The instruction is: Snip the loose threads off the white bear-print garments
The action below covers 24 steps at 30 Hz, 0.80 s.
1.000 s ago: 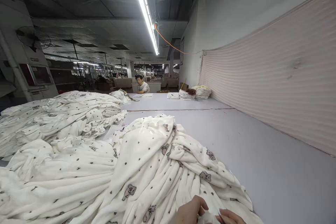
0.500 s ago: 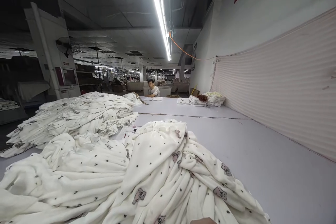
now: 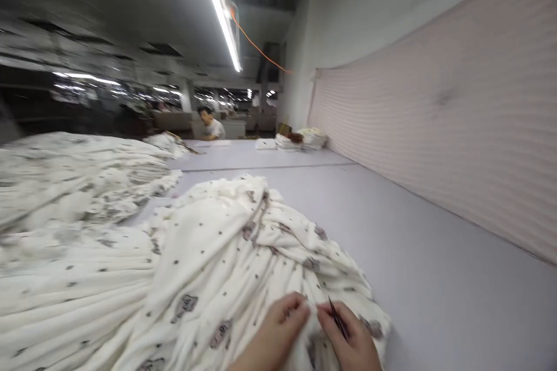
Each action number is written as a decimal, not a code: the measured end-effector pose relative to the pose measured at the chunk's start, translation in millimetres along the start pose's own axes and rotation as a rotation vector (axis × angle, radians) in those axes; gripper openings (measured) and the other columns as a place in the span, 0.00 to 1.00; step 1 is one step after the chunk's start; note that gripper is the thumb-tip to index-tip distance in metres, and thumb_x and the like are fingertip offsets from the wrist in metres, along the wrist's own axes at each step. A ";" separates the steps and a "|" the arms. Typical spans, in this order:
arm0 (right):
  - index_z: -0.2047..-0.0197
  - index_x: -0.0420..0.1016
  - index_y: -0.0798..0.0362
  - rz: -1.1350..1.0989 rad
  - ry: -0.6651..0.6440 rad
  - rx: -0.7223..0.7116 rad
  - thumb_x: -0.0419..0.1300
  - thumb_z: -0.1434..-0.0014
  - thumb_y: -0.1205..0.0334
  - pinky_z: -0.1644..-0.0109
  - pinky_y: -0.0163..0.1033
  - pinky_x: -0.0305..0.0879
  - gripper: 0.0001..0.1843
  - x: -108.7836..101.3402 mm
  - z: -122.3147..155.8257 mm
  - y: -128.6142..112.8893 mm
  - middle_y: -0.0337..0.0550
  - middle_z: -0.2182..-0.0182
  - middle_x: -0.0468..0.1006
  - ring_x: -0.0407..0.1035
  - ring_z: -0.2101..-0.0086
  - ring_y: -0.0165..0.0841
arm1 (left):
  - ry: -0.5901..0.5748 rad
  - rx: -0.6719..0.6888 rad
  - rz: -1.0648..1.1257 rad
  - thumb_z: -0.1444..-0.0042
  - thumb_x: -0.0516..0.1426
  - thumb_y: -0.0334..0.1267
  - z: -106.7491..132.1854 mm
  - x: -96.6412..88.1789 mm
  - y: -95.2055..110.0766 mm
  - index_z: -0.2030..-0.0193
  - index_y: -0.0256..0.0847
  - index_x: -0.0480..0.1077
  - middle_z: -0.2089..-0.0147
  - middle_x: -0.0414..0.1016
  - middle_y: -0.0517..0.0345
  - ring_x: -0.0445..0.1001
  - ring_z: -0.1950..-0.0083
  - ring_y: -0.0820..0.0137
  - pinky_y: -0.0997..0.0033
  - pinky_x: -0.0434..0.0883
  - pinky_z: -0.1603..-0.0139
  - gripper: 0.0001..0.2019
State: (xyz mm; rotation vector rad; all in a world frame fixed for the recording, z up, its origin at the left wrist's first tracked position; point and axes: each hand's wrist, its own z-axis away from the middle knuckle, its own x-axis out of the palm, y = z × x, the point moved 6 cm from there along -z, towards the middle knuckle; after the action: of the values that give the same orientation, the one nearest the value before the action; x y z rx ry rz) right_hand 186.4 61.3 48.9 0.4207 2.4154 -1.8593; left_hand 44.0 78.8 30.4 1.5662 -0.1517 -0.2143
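A large heap of white fabric (image 3: pixel 204 266), printed with small dark marks and grey-brown bear figures, fills the table in front of me. My left hand (image 3: pixel 281 330) is closed in a pinch on a bit of this white fabric at the heap's near right side. Close beside it, my right hand (image 3: pixel 350 339) is closed around small dark thread snips (image 3: pixel 337 320), their narrow points angled up and away from me. The right thumb and forefinger also meet near the pinched fabric. Motion blur softens the fingertips, and the fabric between them shows only in part.
A second heap of the same fabric (image 3: pixel 78 179) lies at the left. The pale table (image 3: pixel 435 278) stretches to a pink striped sheet (image 3: pixel 426 116) along the right wall. Folded stacks (image 3: pixel 311 138) stand at the far end, where another person (image 3: pixel 213 127) sits.
The view has swung to the right and down, so things appear further left and higher. Both hands have come into view over the fabric; before, only a sliver of skin showed at the bottom edge.
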 end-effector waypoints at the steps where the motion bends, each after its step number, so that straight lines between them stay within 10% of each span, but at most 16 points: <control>1: 0.71 0.74 0.51 -0.022 -0.029 0.042 0.59 0.44 0.48 0.66 0.33 0.67 0.15 -3.4 -0.4 1.2 0.40 0.74 0.78 0.73 0.70 0.36 | -0.028 -0.015 0.034 0.46 0.55 0.54 1.2 0.8 3.1 0.70 0.40 0.68 0.71 0.65 0.62 0.63 0.63 0.67 0.71 0.60 0.59 0.18; 10: 0.58 0.74 0.51 -0.036 -0.060 0.104 0.60 0.43 0.56 0.56 0.35 0.66 0.12 -9.0 12.4 0.3 0.43 0.62 0.76 0.71 0.59 0.37 | -0.168 -0.137 0.224 0.41 0.55 0.48 8.0 11.1 7.6 0.60 0.41 0.70 0.65 0.70 0.61 0.66 0.58 0.66 0.70 0.63 0.55 0.13; 24: 0.66 0.67 0.51 0.068 0.015 0.074 0.52 0.36 0.53 0.68 0.32 0.63 0.12 -7.0 11.7 0.6 0.38 0.74 0.73 0.69 0.71 0.32 | -0.078 -0.243 0.237 0.45 0.59 0.48 11.0 13.1 7.4 0.67 0.40 0.67 0.75 0.66 0.66 0.62 0.72 0.74 0.78 0.61 0.68 0.13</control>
State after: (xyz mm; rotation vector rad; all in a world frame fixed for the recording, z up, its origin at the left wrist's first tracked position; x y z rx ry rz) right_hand 192.0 49.0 46.7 0.5163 2.3160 -1.9284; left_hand 54.5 65.0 37.3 1.2866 -0.3576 -0.1031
